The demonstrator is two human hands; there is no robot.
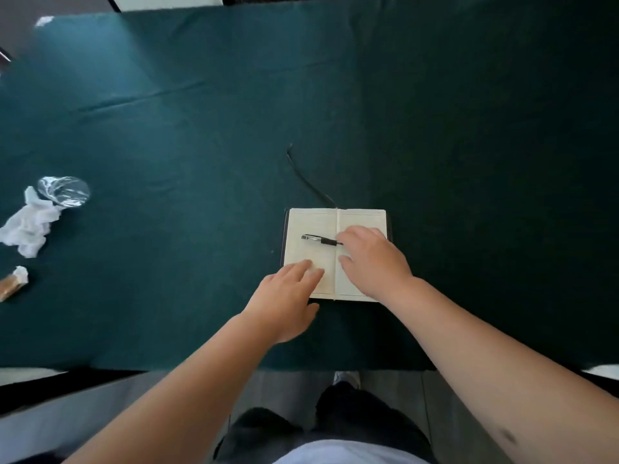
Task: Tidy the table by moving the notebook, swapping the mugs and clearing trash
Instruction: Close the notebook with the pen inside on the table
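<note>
An open notebook (pixel 315 226) with cream pages and a dark cover lies on the green tablecloth (pixel 201 128) near the table's front edge. A black and silver pen (pixel 318 240) lies across its pages. My left hand (pixel 288 296) rests with straight fingers on the lower left page. My right hand (pixel 371 259) lies over the right page, fingertips at the pen's right end; whether it grips the pen I cannot tell. At the far left are a crumpled white tissue (pixel 26 226), a crushed clear plastic cup (pixel 65 190) and a brown wrapper scrap (pixel 13 283). No mugs are in view.
The notebook's dark ribbon bookmark (pixel 304 175) trails away toward the table's middle. The front table edge (pixel 201 368) runs just below my forearms. My legs and the floor show beneath it.
</note>
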